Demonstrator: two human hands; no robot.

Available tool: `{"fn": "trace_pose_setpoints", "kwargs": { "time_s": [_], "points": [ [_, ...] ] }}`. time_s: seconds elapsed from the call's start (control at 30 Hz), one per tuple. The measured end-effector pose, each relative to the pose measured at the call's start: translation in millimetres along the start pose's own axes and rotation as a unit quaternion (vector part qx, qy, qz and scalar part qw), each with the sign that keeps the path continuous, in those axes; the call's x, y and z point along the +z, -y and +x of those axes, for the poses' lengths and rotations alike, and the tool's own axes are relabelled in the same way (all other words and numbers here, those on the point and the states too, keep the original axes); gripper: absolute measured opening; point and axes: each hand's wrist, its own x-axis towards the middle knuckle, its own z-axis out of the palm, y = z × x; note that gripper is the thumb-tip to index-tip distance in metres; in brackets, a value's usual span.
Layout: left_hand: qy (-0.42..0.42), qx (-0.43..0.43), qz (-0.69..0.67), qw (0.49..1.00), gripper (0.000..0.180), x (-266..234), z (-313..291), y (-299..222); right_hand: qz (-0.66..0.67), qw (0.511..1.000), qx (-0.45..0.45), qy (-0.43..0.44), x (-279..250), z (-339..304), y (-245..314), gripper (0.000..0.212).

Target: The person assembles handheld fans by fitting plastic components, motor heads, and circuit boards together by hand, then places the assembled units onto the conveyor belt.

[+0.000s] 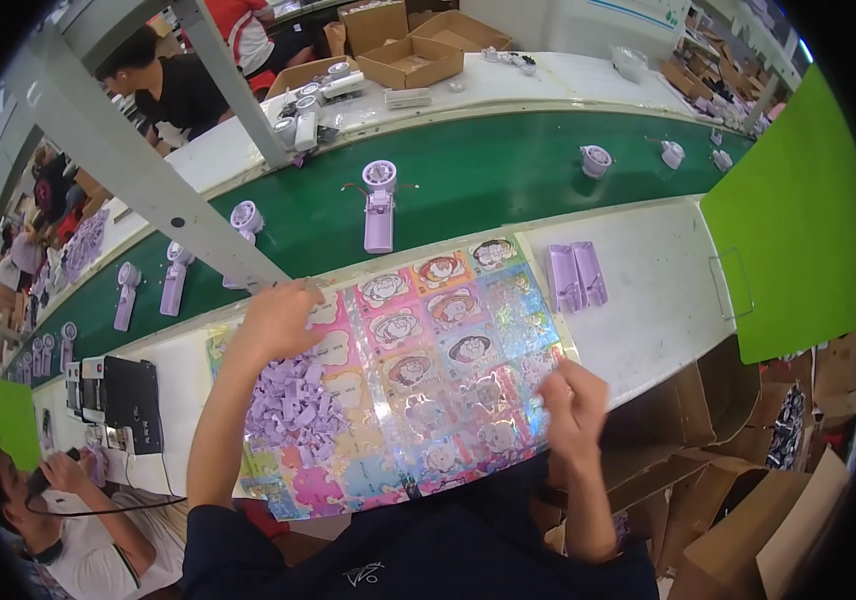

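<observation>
A shiny sheet printed with rows of colourful cartoon pictures lies over the work table in front of me. Small lilac plastic parts form a heap on its left side. My left hand is above the sheet's far left part, beside the grey post; its fingers bend down and their tips are hard to see. By the sheet's right edge, my right hand is closed, thumb against fingers, slightly blurred; what it holds, if anything, is hidden. Two lilac handle shells lie side by side right of the sheet.
Beyond the table runs a green conveyor belt carrying a lilac handheld fan body and several similar pieces. A grey post slants across the left. Black device, green panel, cardboard boxes and a seated person surround the table.
</observation>
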Motion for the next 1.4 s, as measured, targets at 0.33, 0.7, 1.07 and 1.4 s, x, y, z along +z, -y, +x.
{"fn": "trace_pose_setpoints", "kwargs": {
  "time_s": [0.33, 0.7, 1.07, 1.4],
  "points": [
    [-0.031, 0.031, -0.093, 0.995, 0.024, 43, -22, 7, -0.129, 0.989, 0.063, 0.017, 45, -28, -86, 0.026],
    [-0.255, 0.107, -0.120, 0.954, 0.010, 9, -7, -73, -0.171, 0.984, 0.014, 0.038, 41, -27, -85, 0.019],
    [-0.004, 0.265, -0.515, 0.815, 0.013, 82, 79, -190, -0.101, 0.989, 0.102, -0.028, 40, -31, -88, 0.020],
    [-0.332, 0.111, -0.203, 0.914, 0.009, 122, 122, -132, -0.138, 0.990, -0.001, -0.030, 36, -20, -87, 0.009]
  ]
}}
